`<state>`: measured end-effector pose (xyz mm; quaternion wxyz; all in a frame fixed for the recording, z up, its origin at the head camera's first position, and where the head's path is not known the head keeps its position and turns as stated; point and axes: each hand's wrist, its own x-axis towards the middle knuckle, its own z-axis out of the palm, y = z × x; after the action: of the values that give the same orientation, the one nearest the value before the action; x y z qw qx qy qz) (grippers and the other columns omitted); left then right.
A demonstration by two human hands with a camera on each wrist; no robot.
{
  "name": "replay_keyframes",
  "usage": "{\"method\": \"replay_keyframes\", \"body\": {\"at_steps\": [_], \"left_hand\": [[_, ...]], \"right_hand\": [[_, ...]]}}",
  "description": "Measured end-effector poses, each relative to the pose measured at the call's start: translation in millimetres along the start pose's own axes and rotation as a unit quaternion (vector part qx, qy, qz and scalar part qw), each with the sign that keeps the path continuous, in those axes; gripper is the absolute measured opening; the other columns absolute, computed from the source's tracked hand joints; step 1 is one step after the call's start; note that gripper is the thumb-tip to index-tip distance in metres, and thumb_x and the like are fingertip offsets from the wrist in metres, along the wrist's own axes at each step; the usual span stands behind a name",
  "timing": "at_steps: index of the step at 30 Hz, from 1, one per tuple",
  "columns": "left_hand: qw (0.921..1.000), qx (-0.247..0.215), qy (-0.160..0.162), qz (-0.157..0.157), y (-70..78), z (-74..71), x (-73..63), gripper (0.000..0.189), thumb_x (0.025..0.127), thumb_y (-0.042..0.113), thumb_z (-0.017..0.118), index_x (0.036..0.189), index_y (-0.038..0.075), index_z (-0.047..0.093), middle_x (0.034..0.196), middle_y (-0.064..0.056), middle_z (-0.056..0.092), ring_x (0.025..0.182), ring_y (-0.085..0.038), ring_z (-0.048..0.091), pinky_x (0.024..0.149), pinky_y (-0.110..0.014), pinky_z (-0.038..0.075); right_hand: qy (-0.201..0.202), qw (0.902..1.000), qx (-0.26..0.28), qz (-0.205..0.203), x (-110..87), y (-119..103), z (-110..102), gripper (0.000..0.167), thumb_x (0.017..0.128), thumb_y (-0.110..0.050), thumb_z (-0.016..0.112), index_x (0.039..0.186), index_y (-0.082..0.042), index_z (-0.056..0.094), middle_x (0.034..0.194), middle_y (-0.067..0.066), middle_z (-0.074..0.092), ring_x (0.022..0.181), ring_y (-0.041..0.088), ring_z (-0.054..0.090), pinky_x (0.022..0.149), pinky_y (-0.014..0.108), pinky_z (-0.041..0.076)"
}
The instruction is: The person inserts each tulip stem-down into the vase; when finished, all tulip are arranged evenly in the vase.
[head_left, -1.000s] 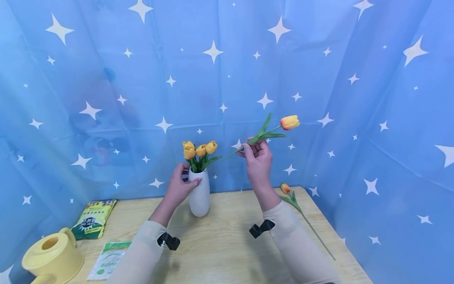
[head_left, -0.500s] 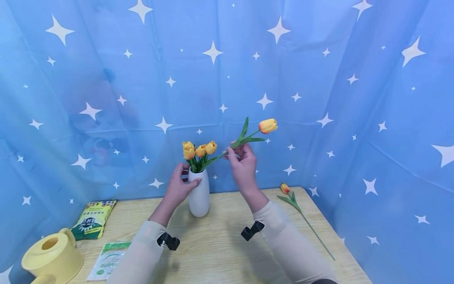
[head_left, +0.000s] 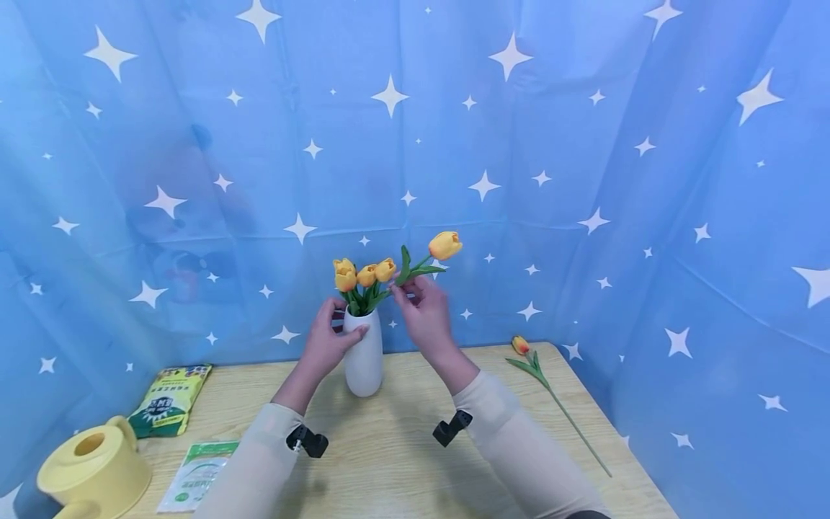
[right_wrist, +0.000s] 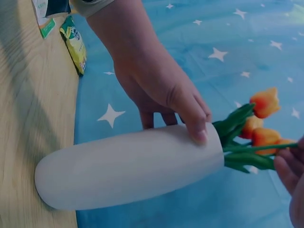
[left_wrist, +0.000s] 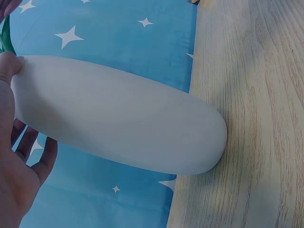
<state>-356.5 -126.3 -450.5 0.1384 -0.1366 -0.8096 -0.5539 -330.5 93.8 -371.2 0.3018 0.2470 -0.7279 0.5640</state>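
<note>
A white vase (head_left: 364, 360) stands upright near the table's back edge, with several yellow-orange tulips (head_left: 367, 274) in its mouth. My left hand (head_left: 326, 337) grips the vase near its top, thumb across the front and fingers round the far side; the left wrist view shows the thumb at the rim of the vase (left_wrist: 118, 114). My right hand (head_left: 424, 313) pinches the green stem of another tulip (head_left: 445, 246), its bloom leaning up to the right. In the right wrist view this stem (right_wrist: 261, 148) runs into the vase mouth beside the leaves.
One more tulip (head_left: 559, 400) lies on the table's right side. At the left are a yellow watering can (head_left: 97, 468), a yellow-green packet (head_left: 170, 404) and a white-green packet (head_left: 199, 476). A blue star-patterned curtain (head_left: 415, 158) hangs right behind the table.
My right hand has moved left and slightly down with the tulip, bringing its stem to the vase mouth. The left hand and the vase have stayed in place.
</note>
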Motion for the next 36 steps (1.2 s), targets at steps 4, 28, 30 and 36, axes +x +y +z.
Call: {"method": "replay_keyframes", "body": {"at_steps": [4, 28, 30, 36], "left_hand": [[1.0000, -0.004, 0.002, 0.004, -0.4, -0.3, -0.5, 0.052, 0.097, 0.032, 0.088, 0.130, 0.011, 0.054, 0.140, -0.013, 0.058, 0.131, -0.038, 0.060, 0.109, -0.061, 0.055], [0.9999, -0.008, -0.006, -0.006, 0.0, -0.7, 0.1, 0.053, 0.098, 0.032, 0.088, 0.131, 0.012, 0.052, 0.142, -0.012, 0.055, 0.134, -0.037, 0.058, 0.112, -0.061, 0.054], [0.9999, -0.009, -0.006, -0.007, 0.8, -0.5, -0.1, 0.052, 0.098, 0.032, 0.088, 0.130, 0.012, 0.052, 0.142, -0.012, 0.055, 0.134, -0.036, 0.058, 0.112, -0.060, 0.054], [0.9999, -0.012, -0.007, -0.002, 2.2, -1.4, 0.3, 0.052, 0.097, 0.030, 0.088, 0.129, 0.011, 0.052, 0.141, -0.013, 0.055, 0.134, -0.037, 0.058, 0.111, -0.060, 0.054]], "right_hand": [[-0.024, 0.9996, -0.010, 0.007, -2.9, 1, 6, 0.015, 0.106, -0.007, 0.076, 0.120, 0.000, 0.077, 0.109, 0.015, 0.083, 0.097, 0.030, 0.081, 0.078, 0.035, 0.067], [-0.097, 0.9858, -0.124, 0.059, -10.1, 12, 26, 0.005, 0.104, -0.012, 0.078, 0.108, -0.009, 0.080, 0.100, 0.002, 0.079, 0.077, 0.017, 0.069, 0.058, 0.028, 0.054], [-0.101, 0.9843, -0.128, 0.067, -10.7, 12, 26, 0.004, 0.104, -0.012, 0.078, 0.106, -0.009, 0.081, 0.099, 0.001, 0.078, 0.065, 0.017, 0.063, 0.054, 0.029, 0.050], [-0.100, 0.9875, -0.098, 0.073, -14.0, 15, 27, 0.007, 0.104, -0.016, 0.080, 0.108, -0.011, 0.077, 0.099, -0.001, 0.074, 0.075, 0.018, 0.064, 0.058, 0.031, 0.053]]}}
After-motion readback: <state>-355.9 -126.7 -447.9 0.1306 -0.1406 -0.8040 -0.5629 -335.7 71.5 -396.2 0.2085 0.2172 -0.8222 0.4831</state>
